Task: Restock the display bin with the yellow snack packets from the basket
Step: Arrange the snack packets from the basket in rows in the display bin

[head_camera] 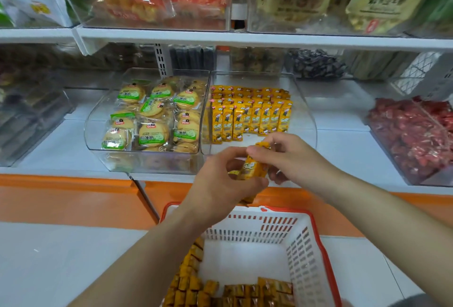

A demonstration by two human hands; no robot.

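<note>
A clear display bin (304,110) on the white shelf holds rows of upright yellow snack packets (250,117) in its back half. Just in front of the bin's front wall, my left hand (220,184) and my right hand (291,157) together hold a small bunch of yellow packets (252,166). The left hand grips their lower part and the right hand pinches the top. Below, a white basket with a red rim (306,252) holds several more yellow packets (232,292) along its left side and front.
Left of the display bin stands a clear bin of green-labelled round biscuits (152,115). A bin of red wrapped sweets (414,137) sits at the right. An upper shelf (245,38) with price tags overhangs. An orange shelf front (73,203) runs below.
</note>
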